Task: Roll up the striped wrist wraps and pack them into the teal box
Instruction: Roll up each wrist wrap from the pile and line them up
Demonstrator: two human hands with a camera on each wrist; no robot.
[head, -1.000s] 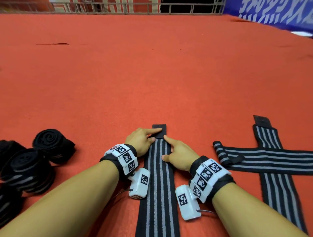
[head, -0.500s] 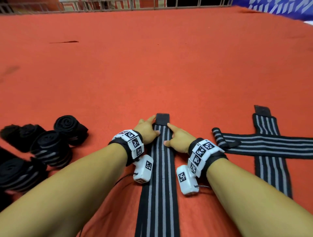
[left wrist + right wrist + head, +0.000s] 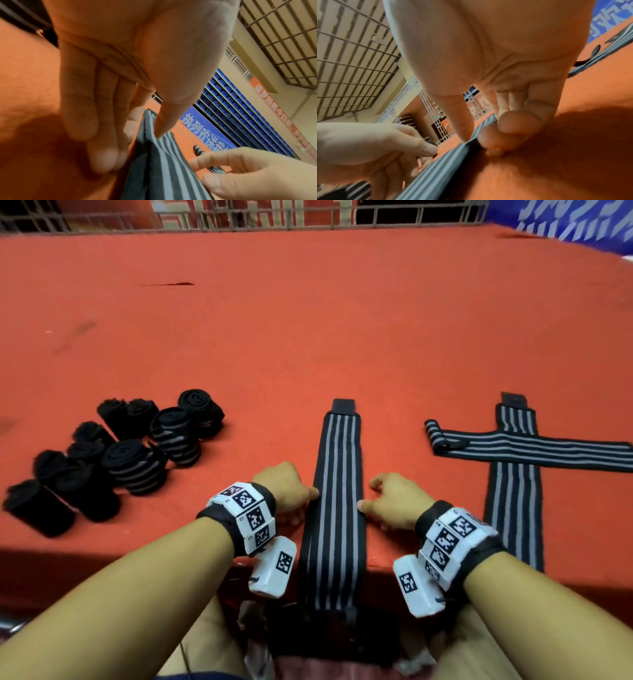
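left hand (image 3: 286, 491): pinches one long edge of the striped wrap (image 3: 337, 491) | right hand (image 3: 394, 501): pinches the other edge | wrap: flat on red table (image 3: 308, 337), probably kept straight for rolling | teal box: not seen

Bare red surface (image 3: 308, 337) lies open beyond the hands, flanked by rolled wraps (image 3: 137, 453) left and crossed wraps (image 3: 513, 453) right.
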